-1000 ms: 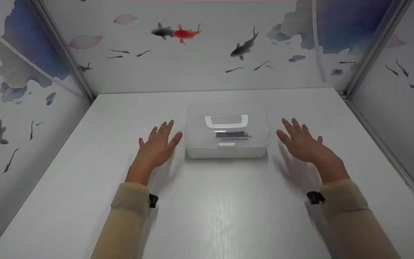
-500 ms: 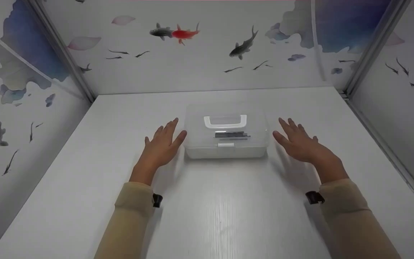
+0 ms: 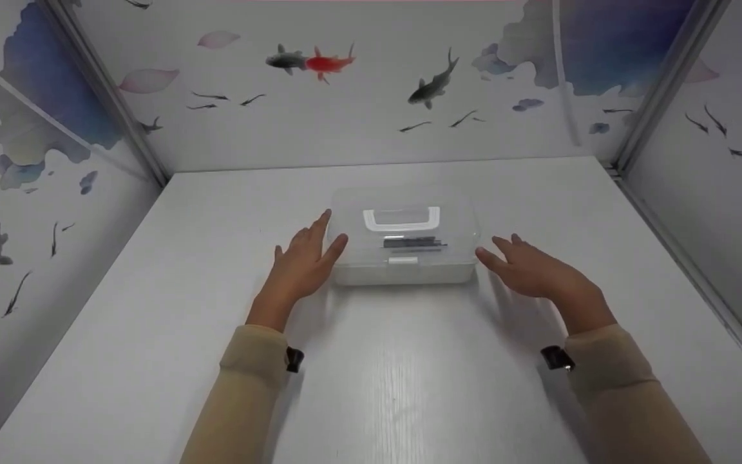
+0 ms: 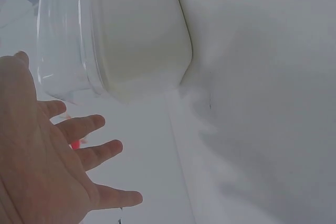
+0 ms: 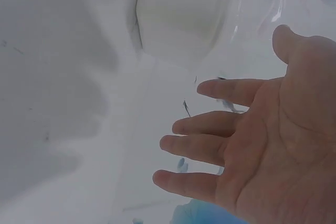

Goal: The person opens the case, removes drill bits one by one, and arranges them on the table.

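Note:
A box [image 3: 403, 274] with a white base, a clear lid and a white carrying handle [image 3: 402, 226] sits closed on the white table. Dark, pen-like sticks [image 3: 413, 242] show through the lid, above the front latch [image 3: 403, 260]. My left hand [image 3: 306, 261] is at the box's left side, fingers spread, thumb tip right at the lid's edge. On the opposite side my right hand [image 3: 535, 267] has its fingers extended, its thumb tip close to the right edge. In both wrist views the palms face the box, and neither hand grips it.
A back wall [image 3: 281, 135] and side walls printed with fish and petals enclose the table [image 3: 397, 374] on three sides. Metal posts [image 3: 667, 90] stand at the back corners. Each forearm wears a tan sleeve with a small black device [image 3: 558, 357] at the wrist.
My left hand has moved right, up to the box's left side. The right hand has come left and slightly nearer to me, closing on the right side. The box has stayed put.

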`<state>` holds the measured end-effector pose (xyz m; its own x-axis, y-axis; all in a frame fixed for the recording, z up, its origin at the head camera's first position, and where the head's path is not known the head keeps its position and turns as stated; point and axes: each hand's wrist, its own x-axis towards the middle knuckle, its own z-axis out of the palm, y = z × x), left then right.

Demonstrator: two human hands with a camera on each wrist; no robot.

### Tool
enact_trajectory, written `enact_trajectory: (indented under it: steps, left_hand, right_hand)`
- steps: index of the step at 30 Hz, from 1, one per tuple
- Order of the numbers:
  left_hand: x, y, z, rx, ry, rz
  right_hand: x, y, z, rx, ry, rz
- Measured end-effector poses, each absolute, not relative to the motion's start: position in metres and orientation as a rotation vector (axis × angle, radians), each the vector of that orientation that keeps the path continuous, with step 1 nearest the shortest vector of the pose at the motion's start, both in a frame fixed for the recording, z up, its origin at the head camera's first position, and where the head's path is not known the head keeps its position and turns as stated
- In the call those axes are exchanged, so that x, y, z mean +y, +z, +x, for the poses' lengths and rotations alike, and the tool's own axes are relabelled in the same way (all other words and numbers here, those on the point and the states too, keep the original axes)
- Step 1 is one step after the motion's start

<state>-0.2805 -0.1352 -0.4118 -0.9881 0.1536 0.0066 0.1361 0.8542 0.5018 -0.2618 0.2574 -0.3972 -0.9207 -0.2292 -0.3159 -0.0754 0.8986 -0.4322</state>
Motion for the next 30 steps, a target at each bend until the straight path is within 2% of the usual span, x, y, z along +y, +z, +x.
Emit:
enact_trajectory:
  steps: [18,26,30]
  left_hand:
    - [-0.12,-0.412,-0.29,3.018,0.744,0.23]
    - [-0.113,-0.412,-0.295,3.107,0.642,0.222]
    - [-0.11,-0.412,-0.295,3.129,0.624,0.201]
  right_hand:
    - [0.221,-0.392,-0.246,2.724,-0.48,-0.268]
    - [0.201,-0.4,-0.24,2.77,-0.587,-0.379]
    - [0.192,-0.404,-0.241,2.719,-0.783,-0.406]
